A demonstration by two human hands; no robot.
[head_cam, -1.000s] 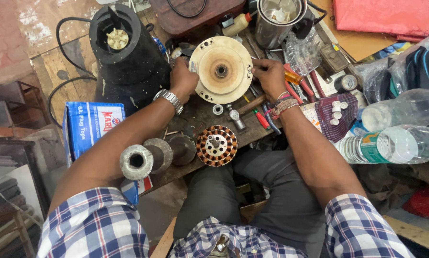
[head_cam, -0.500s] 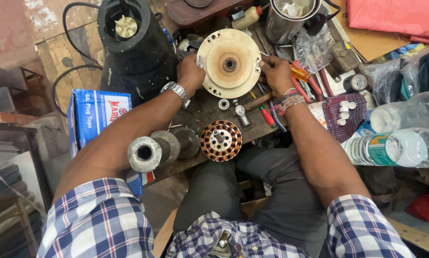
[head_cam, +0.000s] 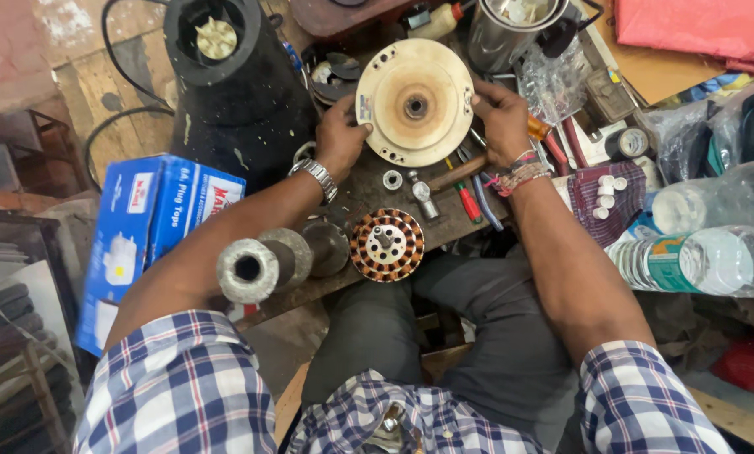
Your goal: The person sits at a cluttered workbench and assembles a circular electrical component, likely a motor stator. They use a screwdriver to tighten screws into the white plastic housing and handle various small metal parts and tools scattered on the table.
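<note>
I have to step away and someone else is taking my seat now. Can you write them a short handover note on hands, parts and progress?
Left hand grips the left edge of the round cream motor cover; right hand grips its right edge. The cover is tilted up over the cluttered workbench.
The copper-wound stator lies on the bench near the front edge, apart from the cover. A small ring and a red-handled screwdriver lie between them.
Done: cover and stator are separate.
Left: cannot tell from this view.

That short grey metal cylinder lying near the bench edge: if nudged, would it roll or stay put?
The grey cylinder lies on its side at the bench's front edge, so it would probably roll if pushed across its axis, possibly off. Its thick metal wall suggests it is heavy for its size and stiff. The left hand is well away, on the cream disc.
</note>
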